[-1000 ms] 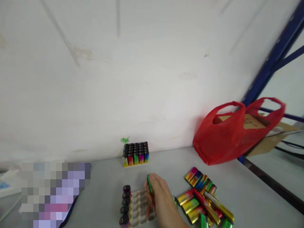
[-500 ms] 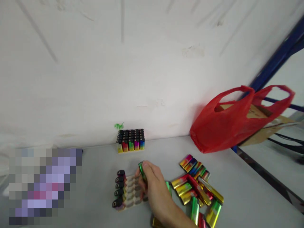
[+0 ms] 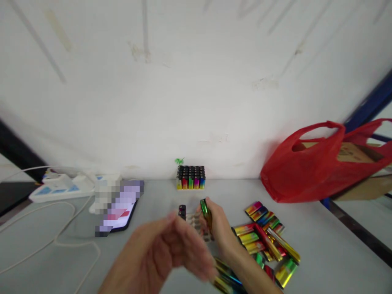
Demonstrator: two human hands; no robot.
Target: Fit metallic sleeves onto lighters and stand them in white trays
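While my right grip (image 3: 219, 228) pinches a glossy green lighter (image 3: 206, 211) over the ribbed tray (image 3: 196, 222) at lower centre, my blurred left grip (image 3: 171, 253) hovers loosely open.

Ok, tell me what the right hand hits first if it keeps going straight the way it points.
Likely the tray just ahead of the right hand, which grips a green lighter. Beyond that stands the lighter block by the wall, though depth is unclear.

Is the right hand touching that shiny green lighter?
Touching. The head view shows the right hand with its fingers wrapped around the shiny green lighter.
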